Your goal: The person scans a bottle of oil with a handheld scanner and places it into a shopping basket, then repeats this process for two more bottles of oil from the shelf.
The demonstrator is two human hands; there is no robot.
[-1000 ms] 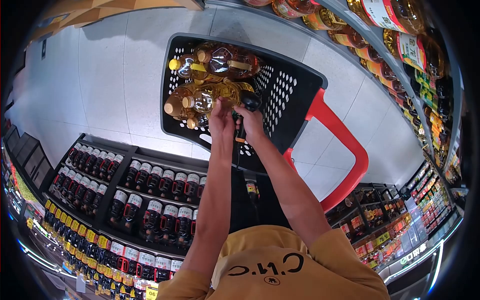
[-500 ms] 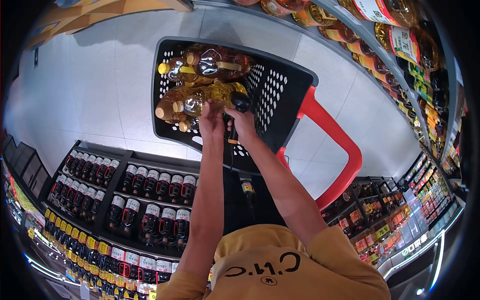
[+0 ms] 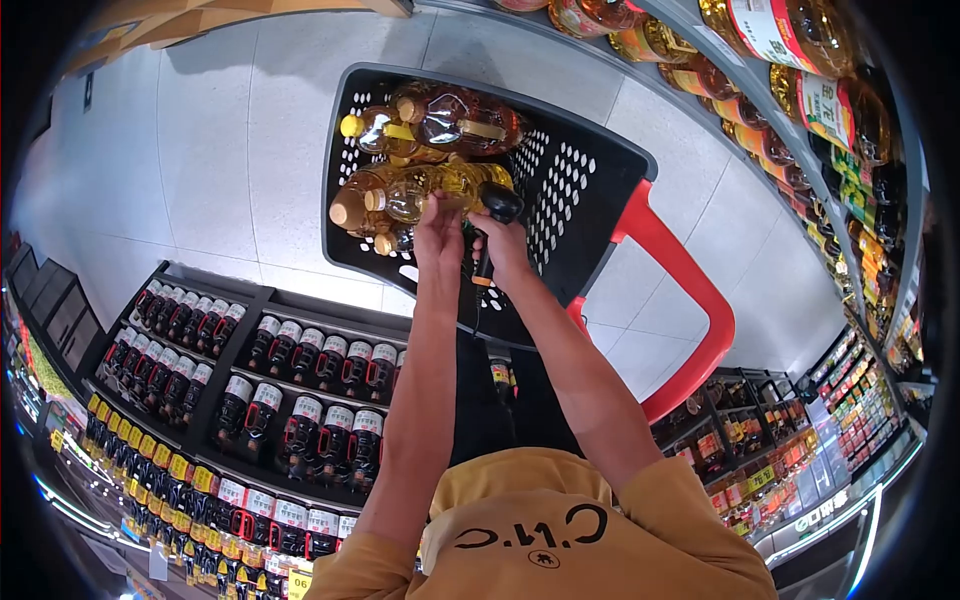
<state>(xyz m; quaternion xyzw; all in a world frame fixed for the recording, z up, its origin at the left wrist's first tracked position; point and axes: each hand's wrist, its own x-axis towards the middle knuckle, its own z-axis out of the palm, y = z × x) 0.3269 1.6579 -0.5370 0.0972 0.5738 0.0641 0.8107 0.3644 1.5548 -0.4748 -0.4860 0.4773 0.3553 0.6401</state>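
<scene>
A black shopping cart [image 3: 590, 125] with a red handle [image 3: 715, 290] stands before me and holds several oil bottles lying on their sides. My right hand [image 3: 500, 243] is wrapped round a dark handheld device [image 3: 501, 202] with a rounded black head and an orange-tipped handle. Close beside it, my left hand [image 3: 438, 232] has its fingers bent at the near side of a clear bottle of yellow oil [image 3: 405, 197]; whether they grip anything is hidden. A large amber bottle [image 3: 460, 118] and a yellow-capped bottle [image 3: 375, 130] lie farther back.
Shelves of dark bottles with white labels [image 3: 335, 430] stand at the lower left. Oil bottles [image 3: 770, 35] line a shelf along the upper right. More stocked shelves [image 3: 745, 430] are at the lower right. Grey tiled floor [image 3: 210, 130] surrounds the cart.
The cart, its bottles and both hands appear shifted slightly right in the view. My hands stay close together over the bottles, and the dark device is still in my right hand.
</scene>
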